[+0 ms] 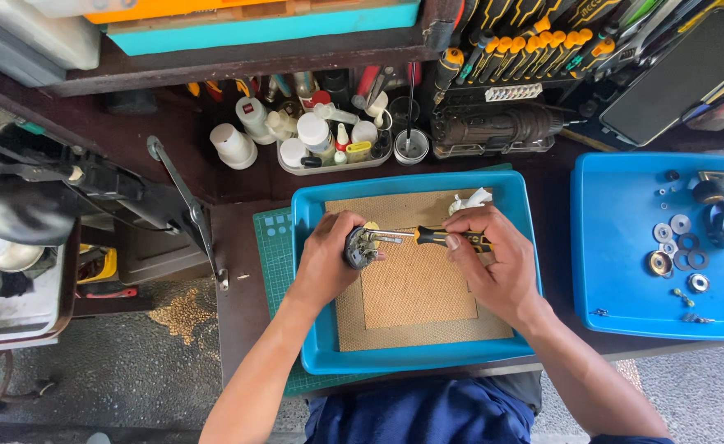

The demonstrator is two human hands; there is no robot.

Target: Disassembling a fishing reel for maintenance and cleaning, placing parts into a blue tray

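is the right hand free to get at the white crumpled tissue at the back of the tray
Probably not as it stands: the right hand is gripping a yellow-and-black screwdriver. The tissue lies just beyond its knuckles in the blue tray, nothing between them.

This is a small repair workshop. A rack of screwdrivers with black and orange handles hangs at the back of the dark table, beside a tub of glue bottles and small containers. A green cutting mat and two blue trays sit in front, the right one scattered with washers and small metal parts.
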